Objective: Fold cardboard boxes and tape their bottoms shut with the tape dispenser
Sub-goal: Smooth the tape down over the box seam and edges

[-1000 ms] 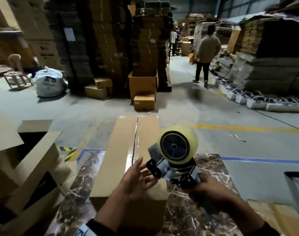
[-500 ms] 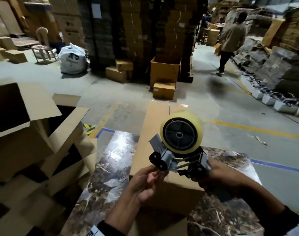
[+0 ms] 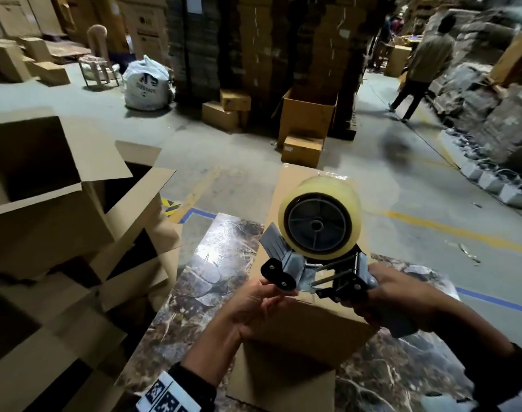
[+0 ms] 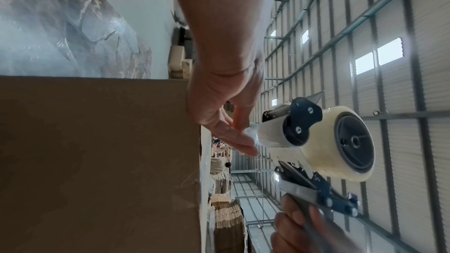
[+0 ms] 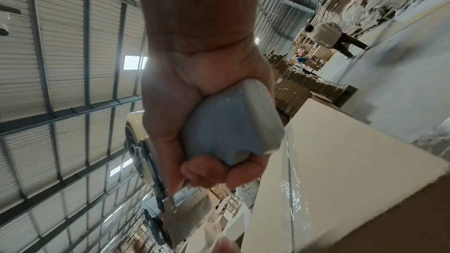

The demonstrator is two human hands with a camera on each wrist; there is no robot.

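Observation:
My right hand (image 3: 402, 292) grips the grey handle (image 5: 231, 122) of the tape dispenser (image 3: 319, 263) and holds it just above the near end of a closed cardboard box (image 3: 310, 319). The clear tape roll (image 3: 319, 218) stands up toward the camera. At the dispenser's black roller, my left hand (image 3: 265, 295) pinches the loose tape end (image 4: 250, 135) between thumb and fingers. The box lies lengthwise on a marble-patterned table (image 3: 212, 278), and a shiny strip of tape (image 5: 289, 161) runs along its centre seam.
A pile of opened cardboard boxes (image 3: 60, 203) crowds the left side of the table. Tall stacks of flat cartons (image 3: 283, 40) and loose boxes (image 3: 304, 147) stand on the floor beyond. A person (image 3: 423, 63) walks down the aisle at the far right.
My left hand's fingers have closed in on the roller and the tape end. The dispenser stays raised over the box. The view has swung left, and the person in the aisle has walked farther off.

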